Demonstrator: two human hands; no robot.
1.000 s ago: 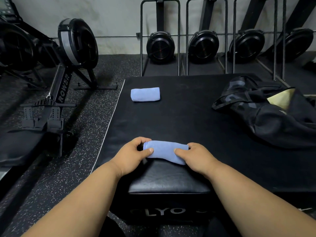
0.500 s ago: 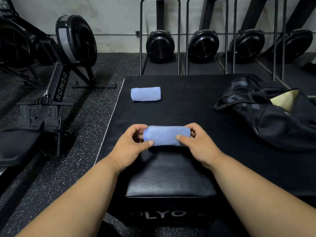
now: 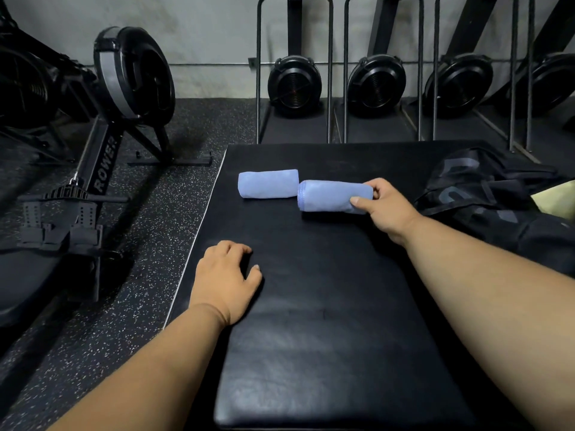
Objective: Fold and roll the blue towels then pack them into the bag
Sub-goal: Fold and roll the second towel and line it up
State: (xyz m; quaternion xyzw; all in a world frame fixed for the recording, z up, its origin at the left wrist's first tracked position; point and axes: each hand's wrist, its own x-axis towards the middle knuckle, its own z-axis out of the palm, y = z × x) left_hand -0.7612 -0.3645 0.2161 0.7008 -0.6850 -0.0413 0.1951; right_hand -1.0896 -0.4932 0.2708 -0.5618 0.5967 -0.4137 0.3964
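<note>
- First rolled towel (image 3: 268, 183): light blue, rolled into a short cylinder, lying on its side on the black padded table (image 3: 326, 306) near its far left edge, long axis running left to right.
- Second rolled towel (image 3: 329, 195): same light blue, also a tight roll with its stitched hem showing at the left end. The right hand (image 3: 385, 204) pinches its right end, and its left end sits just beside the first roll's right end.
- Bag (image 3: 491, 194): black, slumped and crumpled on the table's far right, its mouth open toward the right, showing a yellowish lining.
</note>
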